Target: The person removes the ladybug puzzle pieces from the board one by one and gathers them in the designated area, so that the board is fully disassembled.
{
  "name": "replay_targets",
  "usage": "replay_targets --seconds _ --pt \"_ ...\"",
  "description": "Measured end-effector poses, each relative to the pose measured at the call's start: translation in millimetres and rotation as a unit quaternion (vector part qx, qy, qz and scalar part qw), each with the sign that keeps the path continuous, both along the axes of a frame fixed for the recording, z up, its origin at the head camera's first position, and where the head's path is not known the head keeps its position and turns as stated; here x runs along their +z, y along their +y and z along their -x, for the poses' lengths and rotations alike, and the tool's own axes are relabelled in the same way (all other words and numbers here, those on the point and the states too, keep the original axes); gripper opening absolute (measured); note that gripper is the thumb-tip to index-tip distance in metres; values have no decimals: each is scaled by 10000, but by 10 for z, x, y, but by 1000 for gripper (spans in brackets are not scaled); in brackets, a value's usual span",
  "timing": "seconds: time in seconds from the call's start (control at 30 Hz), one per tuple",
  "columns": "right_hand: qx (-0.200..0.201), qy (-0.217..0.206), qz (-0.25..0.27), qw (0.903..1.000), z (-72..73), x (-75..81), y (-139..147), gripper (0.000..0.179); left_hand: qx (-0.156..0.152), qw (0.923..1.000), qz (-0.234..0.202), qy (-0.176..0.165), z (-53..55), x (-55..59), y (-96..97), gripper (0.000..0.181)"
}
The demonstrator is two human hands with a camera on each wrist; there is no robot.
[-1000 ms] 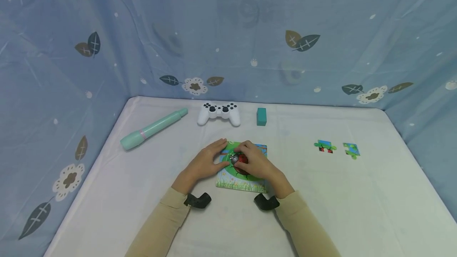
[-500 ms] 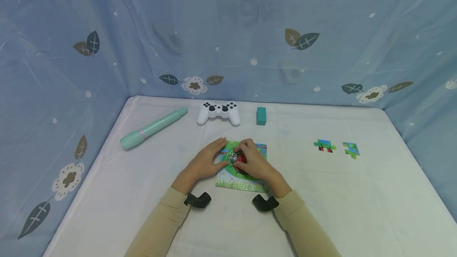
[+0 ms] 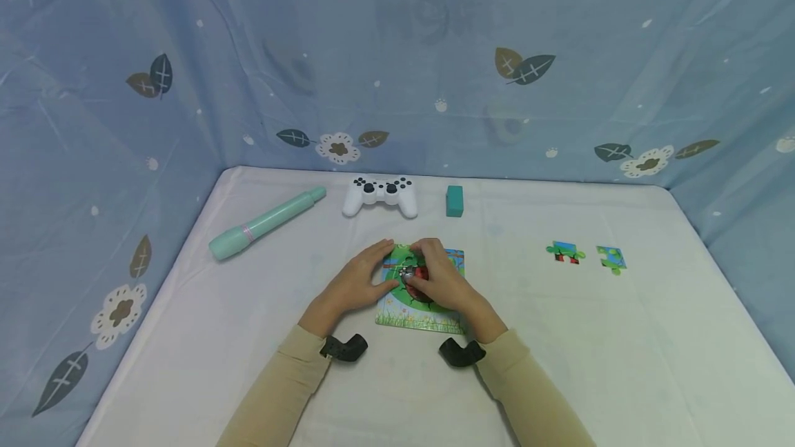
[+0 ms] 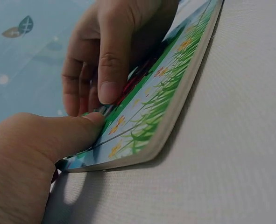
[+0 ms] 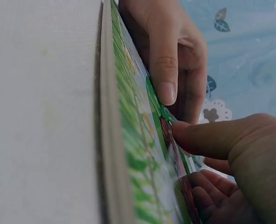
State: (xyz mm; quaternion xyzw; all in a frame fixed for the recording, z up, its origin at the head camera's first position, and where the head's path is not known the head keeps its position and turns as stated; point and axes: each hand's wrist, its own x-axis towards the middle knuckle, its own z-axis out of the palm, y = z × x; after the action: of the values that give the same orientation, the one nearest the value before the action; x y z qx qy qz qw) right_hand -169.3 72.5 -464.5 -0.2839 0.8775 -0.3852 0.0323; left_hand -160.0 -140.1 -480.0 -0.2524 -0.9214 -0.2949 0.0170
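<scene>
A square jigsaw puzzle [image 3: 413, 319] with a ladybug on a green leaf and grass along its near edge lies flat before me. My left hand [image 3: 357, 285] holds it at the left side, thumb on the picture and fingers along the edge. Over the middle and upper part, my right hand [image 3: 444, 281] touches the puzzle, thumb on the ladybug and fingers spread toward the top edge. In the left wrist view the right thumb [image 4: 110, 79] points down at the picture. The right fingers [image 5: 215, 186] bend low over the board in the right wrist view; their tips are partly hidden.
Two loose puzzle pieces, one with red and green [image 3: 565, 252] and one blue and green [image 3: 613, 259], lie to the right. Behind the puzzle are a white game controller [image 3: 380, 196] and a teal block [image 3: 455, 201]. A mint-green flashlight-shaped object [image 3: 267, 223] lies at left.
My right fingers have moved from the ladybug toward the puzzle's top edge, widening their distance from the thumb. My left hand has stayed in place.
</scene>
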Motion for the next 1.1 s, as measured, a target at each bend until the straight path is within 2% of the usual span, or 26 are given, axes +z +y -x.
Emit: replay_targets --seconds 0.13,0.33,0.6,0.87,1.1 --pt "-80 177 -74 9998 7 -3 -13 55 3 10000 21 -2 -4 11 4 70" --pt "-305 406 -125 9986 -2 -3 -46 46 -15 9998 188 -84 -19 59 17 71" --pt "-349 959 27 9948 8 -26 -36 42 -2 9995 308 -99 -18 64 15 72" --pt "-583 499 63 9970 -7 112 43 43 -78 9998 172 29 -13 45 26 69" --pt "-550 443 236 9972 34 283 251 45 -121 9997 211 70 -8 59 16 70"
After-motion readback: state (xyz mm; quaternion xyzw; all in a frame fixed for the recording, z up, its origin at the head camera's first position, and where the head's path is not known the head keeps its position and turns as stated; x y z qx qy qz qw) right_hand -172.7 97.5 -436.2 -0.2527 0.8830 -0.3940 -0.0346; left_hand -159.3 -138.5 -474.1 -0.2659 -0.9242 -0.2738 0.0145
